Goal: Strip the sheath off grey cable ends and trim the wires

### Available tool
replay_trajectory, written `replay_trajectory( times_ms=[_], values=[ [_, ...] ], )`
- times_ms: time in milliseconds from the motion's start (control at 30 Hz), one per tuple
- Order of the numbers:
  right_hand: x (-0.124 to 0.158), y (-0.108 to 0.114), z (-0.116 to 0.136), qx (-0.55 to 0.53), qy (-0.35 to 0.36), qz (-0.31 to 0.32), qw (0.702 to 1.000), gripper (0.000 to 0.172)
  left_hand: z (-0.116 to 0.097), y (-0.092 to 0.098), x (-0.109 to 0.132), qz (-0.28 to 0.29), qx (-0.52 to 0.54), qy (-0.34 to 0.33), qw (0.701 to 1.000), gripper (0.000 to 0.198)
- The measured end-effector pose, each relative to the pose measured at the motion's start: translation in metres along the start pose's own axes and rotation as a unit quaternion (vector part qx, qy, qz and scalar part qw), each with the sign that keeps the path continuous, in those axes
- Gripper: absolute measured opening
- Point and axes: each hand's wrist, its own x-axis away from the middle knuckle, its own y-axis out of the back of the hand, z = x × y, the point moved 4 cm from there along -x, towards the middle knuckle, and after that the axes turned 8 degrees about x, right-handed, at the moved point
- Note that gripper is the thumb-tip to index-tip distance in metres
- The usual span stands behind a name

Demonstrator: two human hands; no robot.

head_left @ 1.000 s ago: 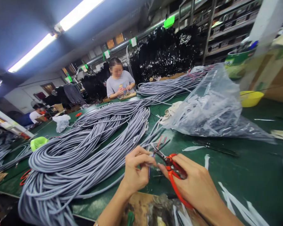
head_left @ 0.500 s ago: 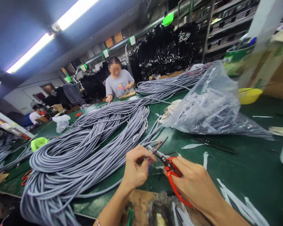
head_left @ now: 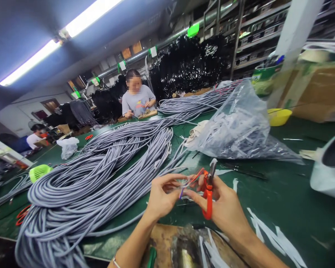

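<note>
My left hand [head_left: 163,195] pinches the stripped end of a grey cable, where thin red, blue and pale wires [head_left: 193,178] fan out. My right hand [head_left: 226,199] grips red-handled scissors [head_left: 209,197], their blades pointing upward, away from the wires. The right thumb and fingertips reach in against the wires, close to the left fingertips. Blur hides exactly which strands each finger touches. Left of my hands lies a big coiled bundle of grey cables [head_left: 100,178] on the green table [head_left: 268,208].
A clear plastic bag of scraps [head_left: 234,130] rests ahead on the right. White strips [head_left: 279,238] lie near my right forearm. A yellow bowl [head_left: 279,116] and a cardboard box [head_left: 315,89] stand farther right. Across the table sits a person in grey [head_left: 139,98].
The scissors have swung from pointing at the wires to blades upward. My right hand has moved its fingertips onto the wires, while the left keeps its pinch. The view has shifted slightly right.
</note>
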Motion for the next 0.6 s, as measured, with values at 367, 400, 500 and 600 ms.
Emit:
replay_trajectory(
  times_ms=[367, 400, 500, 600],
  values=[
    [0.000, -0.001, 0.007, -0.093, -0.042, -0.036, 0.994, 0.033, 0.016, 0.002, -0.002, -0.063, 0.098, 0.062, 0.991, 0.044],
    [-0.001, -0.001, 0.007, -0.097, -0.050, -0.032, 0.994, 0.034, 0.017, 0.002, -0.003, -0.062, 0.106, 0.068, 0.990, 0.045],
    [-0.002, -0.002, 0.004, -0.117, -0.079, -0.024, 0.990, 0.034, 0.019, -0.001, -0.005, -0.047, 0.140, 0.087, 0.985, 0.046],
    [-0.003, -0.002, -0.001, -0.144, -0.098, -0.030, 0.984, 0.031, 0.017, -0.003, -0.005, -0.004, 0.186, 0.098, 0.978, 0.044]
  ],
)
